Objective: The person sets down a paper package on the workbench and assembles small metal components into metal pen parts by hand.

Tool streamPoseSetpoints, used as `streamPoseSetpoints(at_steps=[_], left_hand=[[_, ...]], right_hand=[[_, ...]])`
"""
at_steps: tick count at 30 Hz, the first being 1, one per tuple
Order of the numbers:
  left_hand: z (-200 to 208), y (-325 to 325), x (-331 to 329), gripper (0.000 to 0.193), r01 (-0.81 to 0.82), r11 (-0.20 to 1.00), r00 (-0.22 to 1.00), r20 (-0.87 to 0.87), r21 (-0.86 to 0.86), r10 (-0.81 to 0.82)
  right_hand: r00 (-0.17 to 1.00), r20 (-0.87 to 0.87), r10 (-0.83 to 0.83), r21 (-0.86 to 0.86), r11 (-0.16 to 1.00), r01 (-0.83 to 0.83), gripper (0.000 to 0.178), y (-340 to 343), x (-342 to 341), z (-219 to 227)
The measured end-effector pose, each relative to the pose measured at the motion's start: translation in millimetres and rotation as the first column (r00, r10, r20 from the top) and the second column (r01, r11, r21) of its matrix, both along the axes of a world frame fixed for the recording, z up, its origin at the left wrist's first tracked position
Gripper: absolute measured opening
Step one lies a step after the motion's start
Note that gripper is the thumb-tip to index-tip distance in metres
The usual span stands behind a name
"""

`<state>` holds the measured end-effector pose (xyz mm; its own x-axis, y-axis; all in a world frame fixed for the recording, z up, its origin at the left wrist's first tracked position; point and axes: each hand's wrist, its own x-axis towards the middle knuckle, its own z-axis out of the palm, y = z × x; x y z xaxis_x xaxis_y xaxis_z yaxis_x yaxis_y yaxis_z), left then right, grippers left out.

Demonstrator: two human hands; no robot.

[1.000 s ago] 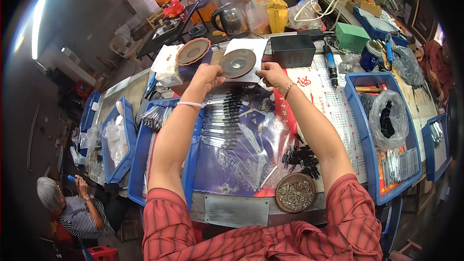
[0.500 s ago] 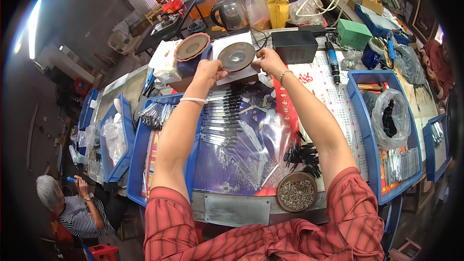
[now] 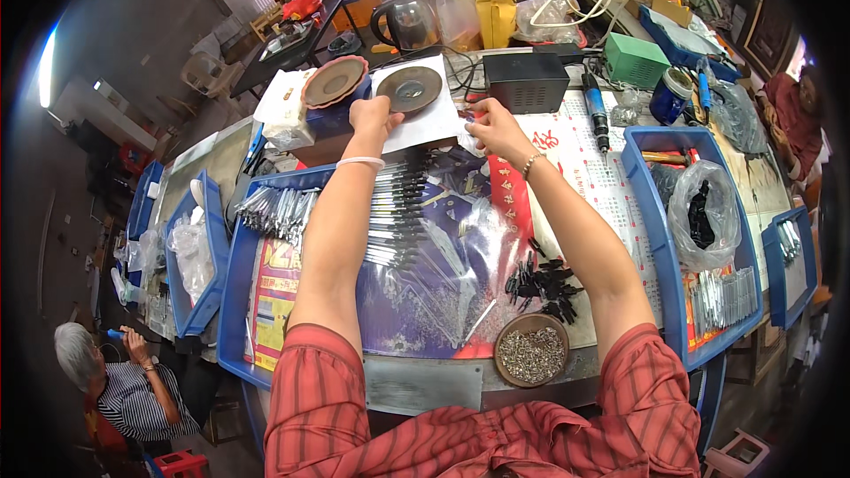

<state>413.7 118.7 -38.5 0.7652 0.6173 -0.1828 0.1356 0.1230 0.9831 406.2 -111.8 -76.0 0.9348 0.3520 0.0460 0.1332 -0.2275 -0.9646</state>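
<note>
One dish [image 3: 408, 89] lies on white paper [image 3: 432, 127] just beside the left hand [image 3: 375, 117]; I cannot tell whether these fingers, or the right hand's [image 3: 498, 130], grip anything. I judge the dish stiff, fairly light; take it by the rim.

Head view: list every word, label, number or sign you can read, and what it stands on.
Red strip: pale characters, not copied out.
White sheet: large red characters, not copied out; smaller rows too small to read.
Yellow-and-red sheet: print, partly covered, not copied out.
White package: faint marks, too small to read.
</note>
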Motion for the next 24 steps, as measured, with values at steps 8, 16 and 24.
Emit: streamPoseSetpoints(at_steps=[8,16,24], left_hand=[[2,5,-15,0.032,-0.016,0.999,1.0,0.006,0.03,0.016],[14,-16,-90,0.019,0.139,0.988,0.986,0.088,0.066,-0.145],[-29,-25,-99,0.055,0.171,0.868,0.967,-0.091,-0.466,-0.24]], right_hand=[[0.971,0.021,0.24,-0.025,0.971,-0.239,0.035,-45,-87,43],[0.93,-0.193,0.313,0.049,0.95,-0.31,0.026,-44,-107,37],[0.919,-0.363,0.157,0.282,0.958,-0.052,0.02,-9,-85,8]])
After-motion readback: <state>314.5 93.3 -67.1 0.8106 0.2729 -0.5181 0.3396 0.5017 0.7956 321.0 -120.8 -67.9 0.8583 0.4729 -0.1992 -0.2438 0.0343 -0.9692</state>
